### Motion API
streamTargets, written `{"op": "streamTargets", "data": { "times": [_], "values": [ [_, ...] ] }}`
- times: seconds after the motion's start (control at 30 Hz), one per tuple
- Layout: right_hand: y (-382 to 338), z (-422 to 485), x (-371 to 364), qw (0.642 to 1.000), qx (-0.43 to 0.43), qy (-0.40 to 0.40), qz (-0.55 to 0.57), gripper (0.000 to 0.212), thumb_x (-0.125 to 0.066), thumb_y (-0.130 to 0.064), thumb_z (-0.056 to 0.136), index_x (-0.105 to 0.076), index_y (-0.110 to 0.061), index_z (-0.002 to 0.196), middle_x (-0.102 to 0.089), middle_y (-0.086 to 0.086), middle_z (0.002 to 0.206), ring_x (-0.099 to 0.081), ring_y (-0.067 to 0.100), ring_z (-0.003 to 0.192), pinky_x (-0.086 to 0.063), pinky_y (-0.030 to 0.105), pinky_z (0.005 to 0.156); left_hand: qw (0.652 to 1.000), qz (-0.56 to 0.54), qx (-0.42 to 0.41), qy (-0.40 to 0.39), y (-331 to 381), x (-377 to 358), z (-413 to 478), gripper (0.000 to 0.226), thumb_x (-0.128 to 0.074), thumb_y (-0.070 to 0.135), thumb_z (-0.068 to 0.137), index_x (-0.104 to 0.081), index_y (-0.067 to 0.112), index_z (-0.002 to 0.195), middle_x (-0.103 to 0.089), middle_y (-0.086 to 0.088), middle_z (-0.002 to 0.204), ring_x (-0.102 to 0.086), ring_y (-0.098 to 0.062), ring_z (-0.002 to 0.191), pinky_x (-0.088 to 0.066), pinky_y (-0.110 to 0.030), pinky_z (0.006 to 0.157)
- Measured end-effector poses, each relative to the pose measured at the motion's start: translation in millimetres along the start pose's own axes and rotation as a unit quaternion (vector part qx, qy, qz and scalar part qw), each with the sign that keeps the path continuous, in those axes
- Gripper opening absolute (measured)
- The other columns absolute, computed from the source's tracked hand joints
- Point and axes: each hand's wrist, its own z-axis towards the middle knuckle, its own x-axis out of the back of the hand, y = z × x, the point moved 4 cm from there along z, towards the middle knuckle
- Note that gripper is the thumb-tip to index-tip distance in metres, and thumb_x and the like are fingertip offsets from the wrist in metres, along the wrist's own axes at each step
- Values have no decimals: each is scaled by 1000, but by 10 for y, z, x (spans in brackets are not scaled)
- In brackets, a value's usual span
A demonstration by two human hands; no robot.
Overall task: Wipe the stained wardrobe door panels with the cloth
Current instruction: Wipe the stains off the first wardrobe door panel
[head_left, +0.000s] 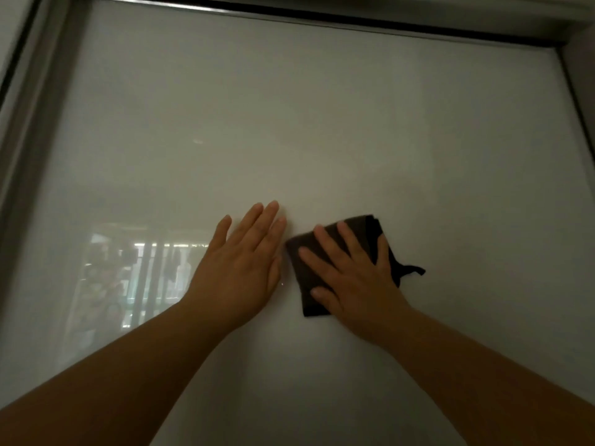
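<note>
A glossy white wardrobe door panel (322, 123) fills the view. My right hand (351, 275) lies flat with spread, straight fingers on a folded dark brown cloth (367, 225), pressing it against the panel right of centre. A loose strip of the cloth sticks out to the right of that hand. My left hand (241, 268) rests flat on the bare panel just left of the cloth, fingers straight and together. A small faint mark (198, 141) shows on the panel up and to the left.
A grey metal frame (29, 130) borders the panel on the left, with a dark top rail (354, 17) above and a frame edge (576, 101) on the right. A window reflection (128, 272) shines on the lower left of the panel.
</note>
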Motion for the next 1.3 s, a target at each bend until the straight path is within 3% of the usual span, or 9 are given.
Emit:
{"op": "streamTargets", "data": {
  "times": [0.13,0.23,0.37,0.5,0.67,0.8,0.9,1.07,1.3],
  "values": [
    [117,-584,-94,995,96,-25,-10,59,-33,-54,92,-19,-40,147,-12,-4,159,-7,28,145,-10,72,104,1000,17,2,-13,61,-63,-23,57,-24,34,92,-32,10,143,-25,-10,152,-20,-26,139,-23,-54,108],
    [490,-662,-71,993,112,-33,-15,57,-34,-55,92,-20,-42,147,-14,-5,158,-9,26,145,-13,71,103,1000,21,6,-12,90,-59,-6,58,-24,34,91,-33,10,142,-25,-10,152,-21,-26,139,-23,-54,108],
    [1103,-314,31,999,10,-32,-29,55,-12,-62,93,-9,-46,146,-9,-7,158,-7,22,145,-15,73,100,999,31,10,-7,80,-39,37,57,-24,34,91,-34,9,142,-26,-10,152,-22,-26,139,-24,-54,108],
    [1238,-27,38,994,-103,-20,-10,58,3,-68,85,17,-53,139,19,-14,154,18,17,143,3,70,105,999,38,15,-3,86,-51,91,58,-23,34,91,-32,10,143,-24,-8,152,-19,-24,140,-22,-52,109],
    [972,-326,-22,999,-30,-32,-15,58,-10,-60,93,-11,-41,147,-7,-4,159,-3,26,145,-5,73,102,1000,27,12,-6,190,-113,104,57,-24,34,91,-34,10,142,-26,-10,151,-23,-26,139,-25,-54,107],
    [1067,-455,14,999,25,-39,-20,53,-15,-57,96,-13,-44,147,-11,-7,158,-6,22,146,-10,70,104,1000,28,6,-6,216,-101,45,57,-25,33,91,-34,10,142,-26,-9,152,-22,-25,139,-24,-51,108],
    [1143,-232,57,998,-48,-28,10,52,-11,-58,94,-8,-49,145,-9,-9,158,-4,20,145,-9,71,102,999,31,10,-3,141,-28,8,57,-26,33,91,-32,12,144,-25,-7,152,-20,-23,140,-23,-49,109],
    [1081,416,162,979,-199,-29,35,53,-12,-56,95,9,-50,143,19,-13,156,20,17,142,3,69,105,999,42,13,-3,-117,155,-56,56,-29,33,92,-30,13,144,-21,-6,153,-15,-21,141,-21,-49,111],
    [219,1193,242,980,-188,-26,59,57,-13,-58,95,12,-46,144,23,-11,155,22,20,141,4,71,104,997,69,22,-3,-735,428,-253,54,-30,34,93,-34,13,143,-24,-7,152,-18,-22,140,-22,-49,110]
  ]
}}
